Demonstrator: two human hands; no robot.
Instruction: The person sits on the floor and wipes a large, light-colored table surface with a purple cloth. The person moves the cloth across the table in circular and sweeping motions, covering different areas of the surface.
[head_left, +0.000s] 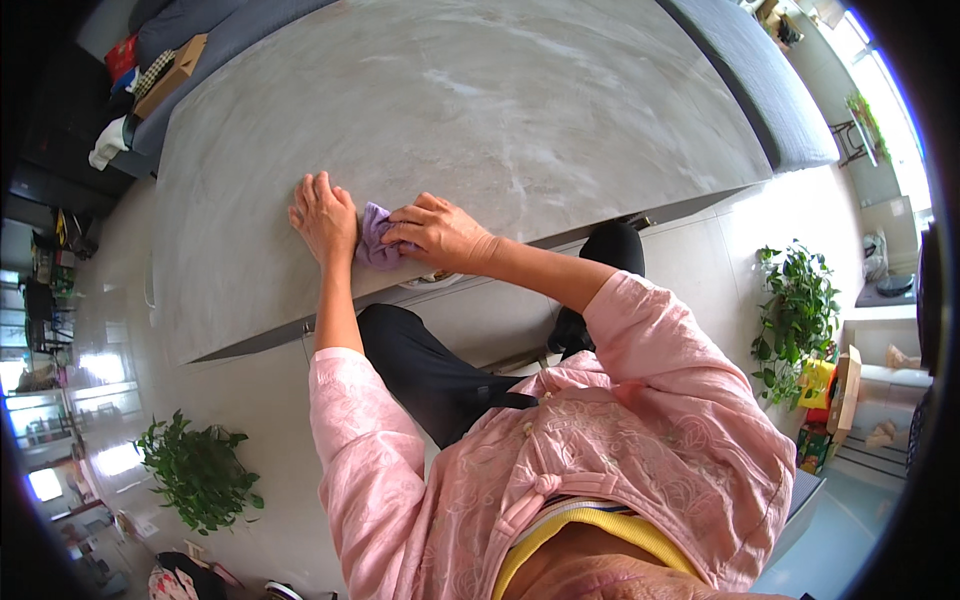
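Observation:
A crumpled purple cloth (376, 237) lies on the grey, marble-patterned table top (465, 112) near its front edge. My right hand (442, 234) grips the cloth from its right side, fingers bent over it and pressing it onto the surface. Just left of the cloth, my left hand (324, 219) rests palm down on the table with fingers spread a little. Nothing is held in it. Part of the cloth is hidden under my right fingers.
Below the table's front edge, a white bowl-like item (431, 281) shows in part. A grey-blue sofa (772, 82) borders the table at right; a cardboard box (171, 75) sits on the seating at upper left. Leafy potted plants (199, 471) flank me on the tiled floor.

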